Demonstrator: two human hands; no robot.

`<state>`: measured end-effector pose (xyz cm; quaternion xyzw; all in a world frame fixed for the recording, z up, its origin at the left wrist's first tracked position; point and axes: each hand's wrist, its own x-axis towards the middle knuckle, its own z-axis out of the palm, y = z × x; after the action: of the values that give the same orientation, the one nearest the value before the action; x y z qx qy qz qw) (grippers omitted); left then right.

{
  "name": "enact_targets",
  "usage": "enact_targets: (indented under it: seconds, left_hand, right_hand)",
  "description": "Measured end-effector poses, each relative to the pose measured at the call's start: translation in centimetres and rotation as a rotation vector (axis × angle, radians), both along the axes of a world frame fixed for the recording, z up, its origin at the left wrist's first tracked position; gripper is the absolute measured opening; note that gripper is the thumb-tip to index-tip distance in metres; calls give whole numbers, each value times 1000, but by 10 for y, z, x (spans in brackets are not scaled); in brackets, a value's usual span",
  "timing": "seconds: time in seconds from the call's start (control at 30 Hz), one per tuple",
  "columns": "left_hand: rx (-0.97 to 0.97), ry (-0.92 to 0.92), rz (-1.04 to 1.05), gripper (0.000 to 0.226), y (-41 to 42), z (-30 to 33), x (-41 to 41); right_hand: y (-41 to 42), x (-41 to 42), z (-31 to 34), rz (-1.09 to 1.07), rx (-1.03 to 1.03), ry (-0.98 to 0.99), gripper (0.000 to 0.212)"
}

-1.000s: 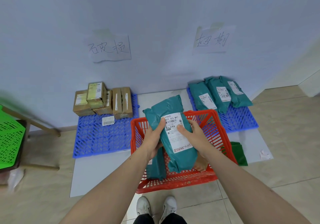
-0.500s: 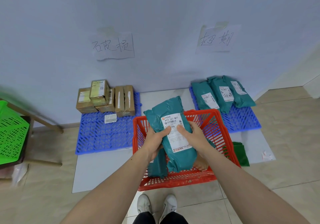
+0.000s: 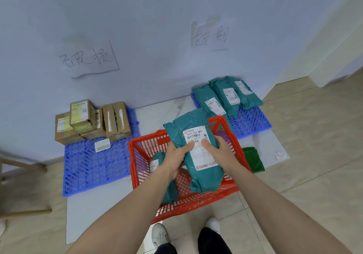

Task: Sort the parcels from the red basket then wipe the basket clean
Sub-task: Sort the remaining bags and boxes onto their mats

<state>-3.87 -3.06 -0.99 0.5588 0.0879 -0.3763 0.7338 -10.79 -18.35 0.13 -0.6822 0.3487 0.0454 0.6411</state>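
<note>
Both hands (image 3: 198,155) grip teal parcel (image 3: 198,153) above red basket (image 3: 225,191).

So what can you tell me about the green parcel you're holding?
The green parcel is a soft, crinkly plastic mailing bag, teal green and plump. A white shipping label with a barcode faces up. Both hands, left and right, grip its sides, thumbs on the label, holding it tilted above the red basket.

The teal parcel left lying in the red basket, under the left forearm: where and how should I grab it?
Probably its far end, where the white label shows. The teal parcel lies lengthwise along the red basket's left wall, its near half under the left forearm. Come from above, after the held parcel that both hands, left hand and right hand, grip is moved away.
</note>
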Motion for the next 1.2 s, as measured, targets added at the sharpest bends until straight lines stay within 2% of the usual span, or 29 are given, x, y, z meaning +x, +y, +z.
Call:
enact_targets:
  seconds: [0.13,0.27,0.3,0.43,0.73,0.87,1.07,1.2]
  left_hand:
    - [-4,-23,-24,38,-43,6,-5]
    - [-19,-20,21,46,-102,7,-12]
    - [-17,-22,38,47,-118,7,-15]
    - [-23,-3,95,45,-179,7,-26]
    - [151,-32,148,38,-264,3,-10]
    - [191,-37,196,52,-282,-7,24]
    - [168,-47,206,48,-306,-25,79]
    - [268,-19,253,62,-315,-45,115]
  right_hand:
    - [-41,-7,6,-25,24,-22,44]
    - [-99,-14,7,-4,17,-39,73]
    - [-115,-16,8,3,17,-38,75]
    - [-180,-19,8,48,32,-42,55]
    - [-266,6,-13,81,43,-2,54]
    - [-281,39,-18,96,29,7,47]
    - [-304,98,-43,101,27,52,47]
    - [-314,141,-69,120,2,83,42]
